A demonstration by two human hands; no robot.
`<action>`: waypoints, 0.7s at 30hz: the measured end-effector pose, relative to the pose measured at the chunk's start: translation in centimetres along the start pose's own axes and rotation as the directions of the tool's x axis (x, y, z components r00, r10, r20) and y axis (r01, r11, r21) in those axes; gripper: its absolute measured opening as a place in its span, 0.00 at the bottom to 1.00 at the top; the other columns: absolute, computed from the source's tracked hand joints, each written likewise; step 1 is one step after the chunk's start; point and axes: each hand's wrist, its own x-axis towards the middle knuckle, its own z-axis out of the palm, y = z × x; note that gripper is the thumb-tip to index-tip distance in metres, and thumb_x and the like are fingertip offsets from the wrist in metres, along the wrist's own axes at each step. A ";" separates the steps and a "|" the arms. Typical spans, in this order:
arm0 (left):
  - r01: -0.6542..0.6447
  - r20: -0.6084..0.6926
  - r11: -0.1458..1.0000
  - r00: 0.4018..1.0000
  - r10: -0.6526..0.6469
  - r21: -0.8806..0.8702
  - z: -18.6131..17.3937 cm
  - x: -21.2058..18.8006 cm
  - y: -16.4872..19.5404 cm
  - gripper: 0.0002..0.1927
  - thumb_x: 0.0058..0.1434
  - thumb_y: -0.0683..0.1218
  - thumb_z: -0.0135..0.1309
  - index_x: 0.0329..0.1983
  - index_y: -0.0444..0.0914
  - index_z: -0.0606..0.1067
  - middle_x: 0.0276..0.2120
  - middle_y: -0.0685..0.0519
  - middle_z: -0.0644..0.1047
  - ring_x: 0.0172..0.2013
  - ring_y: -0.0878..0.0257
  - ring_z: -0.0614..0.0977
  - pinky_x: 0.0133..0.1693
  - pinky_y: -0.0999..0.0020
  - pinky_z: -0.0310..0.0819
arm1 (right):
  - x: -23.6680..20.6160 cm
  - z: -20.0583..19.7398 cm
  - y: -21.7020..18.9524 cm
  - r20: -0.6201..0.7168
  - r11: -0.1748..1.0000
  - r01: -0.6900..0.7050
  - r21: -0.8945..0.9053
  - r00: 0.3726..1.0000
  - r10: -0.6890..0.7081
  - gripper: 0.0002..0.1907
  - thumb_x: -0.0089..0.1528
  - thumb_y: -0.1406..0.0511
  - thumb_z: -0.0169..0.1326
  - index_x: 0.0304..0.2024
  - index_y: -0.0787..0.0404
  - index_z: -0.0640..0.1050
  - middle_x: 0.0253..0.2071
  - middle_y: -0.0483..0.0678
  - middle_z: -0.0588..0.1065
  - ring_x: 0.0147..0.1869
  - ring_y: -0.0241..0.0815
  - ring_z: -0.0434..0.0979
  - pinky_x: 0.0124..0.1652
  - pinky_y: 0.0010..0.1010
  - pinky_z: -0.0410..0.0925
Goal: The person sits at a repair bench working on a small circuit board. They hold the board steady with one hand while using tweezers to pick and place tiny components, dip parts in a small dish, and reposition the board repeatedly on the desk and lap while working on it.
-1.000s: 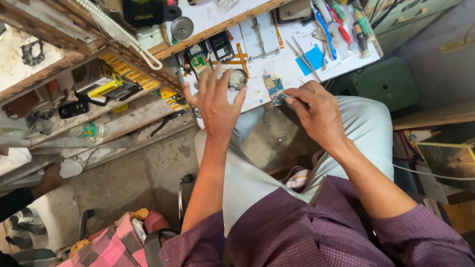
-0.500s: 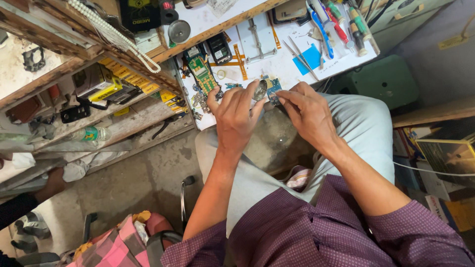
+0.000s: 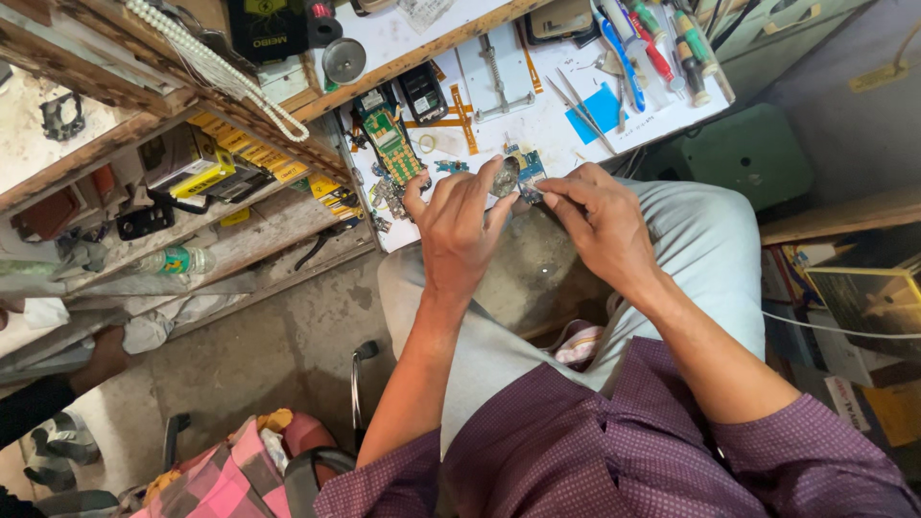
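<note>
**Blue circuit board being held over the lap, at the desk's near edge**

Blue and green, the small circuit board (image 3: pixel 526 173) is being pinched between both hands just off the near edge of the white-topped desk (image 3: pixel 547 125), probably so its small parts are sitting close under the eyes rather than lying flat among the clutter. The left hand (image 3: pixel 459 225) is closing thumb and fingers around a small round silvery part (image 3: pixel 505 177) touching the board's left end. The right hand (image 3: pixel 600 216) is gripping the board's right end with narrowed fingertips, steadying it from the other side.

On the desk beyond the board, a long green keypad board (image 3: pixel 389 139) is lying to its left, a blue square pad (image 3: pixel 602 110) and thin metal tweezers (image 3: pixel 576 105) further back to its right, within easy reach. Coloured screwdrivers and pens (image 3: pixel 662 43) are lying at the far right corner, out of the working space.
</note>
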 end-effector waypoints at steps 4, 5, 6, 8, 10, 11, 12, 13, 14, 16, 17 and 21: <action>0.004 0.002 1.000 1.000 -0.004 -0.005 0.0 -0.1 0.1 0.28 0.57 0.47 0.72 0.60 0.41 0.76 0.38 0.56 0.79 0.45 0.63 0.80 0.62 0.54 0.59 | 0.0 0.0 0.0 0.001 1.000 -0.013 -0.022 1.000 0.013 0.10 0.65 0.70 0.59 0.49 0.62 0.83 0.31 0.51 0.71 0.32 0.46 0.71 0.34 0.36 0.63; 0.010 -0.001 1.000 1.000 -0.010 -0.012 0.0 -0.1 0.2 0.28 0.57 0.47 0.72 0.60 0.41 0.76 0.38 0.56 0.79 0.46 0.63 0.80 0.62 0.54 0.59 | 0.0 0.0 0.0 0.002 1.000 -0.018 -0.016 1.000 0.018 0.10 0.65 0.70 0.59 0.49 0.62 0.83 0.31 0.51 0.71 0.31 0.46 0.71 0.34 0.36 0.63; 0.016 -0.004 1.000 1.000 -0.016 -0.019 0.1 -0.2 0.2 0.28 0.57 0.47 0.72 0.60 0.41 0.76 0.39 0.56 0.79 0.46 0.63 0.80 0.62 0.54 0.59 | 0.0 0.1 0.0 0.002 1.000 -0.023 -0.010 1.000 0.023 0.10 0.65 0.70 0.59 0.49 0.62 0.83 0.31 0.51 0.71 0.31 0.46 0.71 0.33 0.35 0.64; 0.022 -0.008 0.999 1.000 -0.022 -0.027 0.2 -0.2 0.3 0.28 0.57 0.47 0.72 0.60 0.41 0.76 0.39 0.56 0.80 0.46 0.63 0.80 0.63 0.53 0.59 | 0.0 0.1 0.0 0.018 1.000 -0.014 -0.001 1.000 0.014 0.10 0.65 0.70 0.59 0.49 0.61 0.83 0.32 0.51 0.72 0.32 0.45 0.71 0.33 0.35 0.64; 0.022 -0.012 0.999 1.000 -0.022 -0.028 0.2 -0.2 0.3 0.28 0.56 0.46 0.72 0.60 0.41 0.75 0.40 0.56 0.80 0.47 0.63 0.80 0.63 0.53 0.59 | 0.0 0.1 0.0 0.031 1.000 -0.003 0.019 1.000 0.002 0.11 0.64 0.69 0.59 0.49 0.61 0.83 0.32 0.51 0.73 0.32 0.45 0.72 0.34 0.34 0.64; 0.021 -0.011 0.999 1.000 -0.022 -0.028 0.2 -0.2 0.2 0.28 0.56 0.47 0.72 0.59 0.41 0.75 0.40 0.56 0.80 0.47 0.63 0.80 0.62 0.53 0.59 | 0.0 0.1 0.0 0.037 0.999 0.003 0.034 0.999 -0.004 0.10 0.65 0.69 0.59 0.49 0.61 0.83 0.33 0.50 0.73 0.33 0.45 0.72 0.34 0.34 0.64; 0.021 -0.010 0.999 1.000 -0.022 -0.028 0.2 -0.2 0.2 0.28 0.56 0.47 0.72 0.59 0.41 0.75 0.40 0.56 0.80 0.46 0.63 0.80 0.62 0.53 0.59 | -0.1 0.1 0.0 0.042 0.999 0.009 0.049 0.999 -0.011 0.10 0.65 0.69 0.59 0.49 0.60 0.83 0.33 0.50 0.74 0.33 0.45 0.73 0.35 0.34 0.65; 0.021 -0.009 0.999 1.000 -0.022 -0.028 0.2 -0.2 0.2 0.29 0.56 0.47 0.72 0.59 0.41 0.76 0.40 0.56 0.80 0.46 0.63 0.80 0.62 0.53 0.59 | -0.1 0.1 0.1 0.030 0.998 0.012 0.055 0.999 -0.014 0.10 0.65 0.69 0.59 0.49 0.60 0.83 0.34 0.50 0.74 0.34 0.45 0.73 0.35 0.34 0.65; 0.023 -0.010 0.999 1.000 -0.023 -0.028 0.2 -0.2 0.2 0.29 0.56 0.47 0.72 0.59 0.41 0.76 0.40 0.56 0.80 0.46 0.63 0.80 0.62 0.53 0.59 | -0.1 0.1 0.1 0.017 0.998 0.015 0.061 1.000 -0.016 0.10 0.65 0.69 0.59 0.49 0.60 0.83 0.35 0.50 0.75 0.35 0.45 0.74 0.36 0.33 0.66; 0.026 -0.012 0.999 1.000 -0.027 -0.027 0.1 -0.3 0.2 0.29 0.56 0.47 0.72 0.59 0.41 0.76 0.39 0.56 0.80 0.46 0.63 0.80 0.62 0.54 0.59 | -0.2 0.1 0.1 0.006 0.999 0.002 0.045 1.000 -0.002 0.10 0.65 0.69 0.59 0.49 0.60 0.83 0.35 0.50 0.75 0.35 0.45 0.74 0.36 0.34 0.66; 0.024 -0.015 0.999 1.000 -0.025 -0.026 0.1 -0.5 0.2 0.29 0.56 0.47 0.72 0.59 0.41 0.76 0.40 0.56 0.80 0.46 0.63 0.80 0.63 0.54 0.59 | -0.3 0.1 0.1 0.007 1.000 -0.018 0.023 1.000 0.018 0.10 0.65 0.69 0.59 0.49 0.60 0.83 0.34 0.51 0.74 0.35 0.46 0.74 0.36 0.34 0.66; 0.026 -0.022 0.999 0.999 -0.027 -0.032 0.2 -0.6 0.3 0.28 0.56 0.47 0.72 0.59 0.41 0.75 0.42 0.56 0.81 0.46 0.63 0.80 0.63 0.54 0.59 | -0.3 0.1 0.0 0.038 0.999 -0.039 -0.007 0.998 0.039 0.11 0.64 0.69 0.59 0.49 0.61 0.83 0.35 0.51 0.76 0.35 0.47 0.75 0.35 0.34 0.66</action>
